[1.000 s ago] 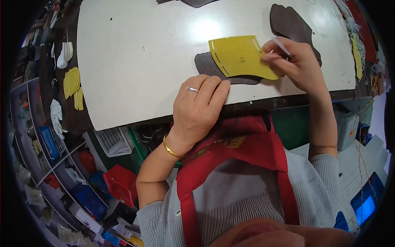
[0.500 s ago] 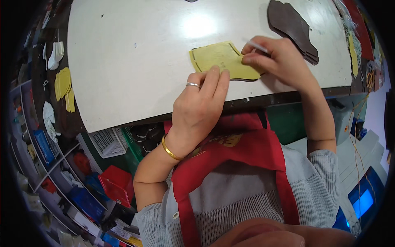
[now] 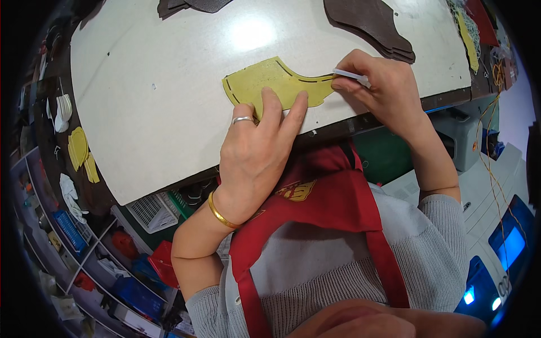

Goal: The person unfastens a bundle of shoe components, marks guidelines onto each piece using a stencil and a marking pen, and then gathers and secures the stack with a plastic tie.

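Observation:
A yellow template (image 3: 253,79) with narrow slots lies on the white tabletop near its front edge, its tapered end toward the right. My left hand (image 3: 251,149), wearing a ring and a bangle, rests on the template with fingers spread, pressing it down. A slim white pen (image 3: 350,74) is pinched between the thumb and fingers of my right hand (image 3: 389,87), at the template's narrow right end. The pen's tip is hidden by the fingers. Whether a brown piece lies under the template cannot be made out now.
A stack of dark brown leather pieces (image 3: 366,25) lies at the far right, with more brown pieces (image 3: 194,4) at the far edge. Yellow pieces (image 3: 78,147) and a white cloth-like item (image 3: 69,194) sit left of the white top (image 3: 141,129). Shelves (image 3: 87,259) stand lower left.
The template has turned so its narrow end points right, and that end now shows. My right hand stays at the right end with the pen. The whole view has shifted somewhat.

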`<state>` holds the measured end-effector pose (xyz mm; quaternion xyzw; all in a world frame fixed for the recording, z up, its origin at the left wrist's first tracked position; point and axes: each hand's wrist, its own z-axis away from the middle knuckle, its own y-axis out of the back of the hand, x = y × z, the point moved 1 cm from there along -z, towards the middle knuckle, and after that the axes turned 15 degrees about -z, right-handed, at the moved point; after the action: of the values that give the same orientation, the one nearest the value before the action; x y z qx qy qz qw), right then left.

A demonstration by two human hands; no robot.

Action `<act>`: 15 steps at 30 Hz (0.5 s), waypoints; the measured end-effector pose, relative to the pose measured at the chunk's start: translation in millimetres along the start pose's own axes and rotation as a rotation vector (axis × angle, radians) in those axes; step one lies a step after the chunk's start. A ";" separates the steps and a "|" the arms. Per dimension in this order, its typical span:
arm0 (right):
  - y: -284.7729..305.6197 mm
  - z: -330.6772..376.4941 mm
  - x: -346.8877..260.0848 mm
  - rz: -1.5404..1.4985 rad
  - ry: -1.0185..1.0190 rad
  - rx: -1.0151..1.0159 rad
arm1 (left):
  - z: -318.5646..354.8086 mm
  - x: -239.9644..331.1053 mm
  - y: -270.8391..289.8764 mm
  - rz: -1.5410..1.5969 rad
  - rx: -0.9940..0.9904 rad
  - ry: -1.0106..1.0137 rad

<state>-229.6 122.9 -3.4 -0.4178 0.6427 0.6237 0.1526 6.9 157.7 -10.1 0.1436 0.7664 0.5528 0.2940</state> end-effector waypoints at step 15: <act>-57.4 -86.0 -57.0 -0.215 0.211 -0.591 | 3.9 31.3 -4.4 0.025 0.180 0.029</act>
<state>-125.4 70.1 13.8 -0.5719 0.3984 0.7168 0.0225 -14.9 176.2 -24.1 0.1706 0.8153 0.4874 0.2619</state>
